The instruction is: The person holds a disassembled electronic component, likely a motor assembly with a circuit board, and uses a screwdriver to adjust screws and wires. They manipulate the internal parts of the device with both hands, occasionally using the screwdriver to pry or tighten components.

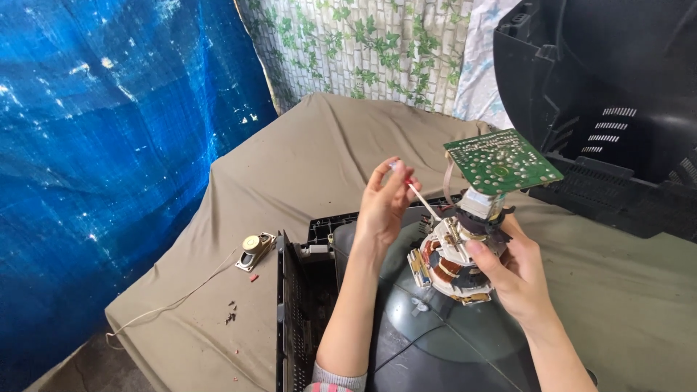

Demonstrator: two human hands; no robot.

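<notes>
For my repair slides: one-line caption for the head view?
Left hand works a screwdriver into a picture tube's coil yoke, steadied by the right hand.

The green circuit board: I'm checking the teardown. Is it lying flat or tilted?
Tilted. The green circuit board sits atop the tube neck, solder side up, its near edge lower than its far edge.

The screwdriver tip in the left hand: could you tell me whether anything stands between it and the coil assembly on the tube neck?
Nothing visible does. The left hand holds the screwdriver, whose shaft slants down to the coil assembly with open space along it. The right hand grips the assembly from the other side, and the green circuit board sits above.
</notes>
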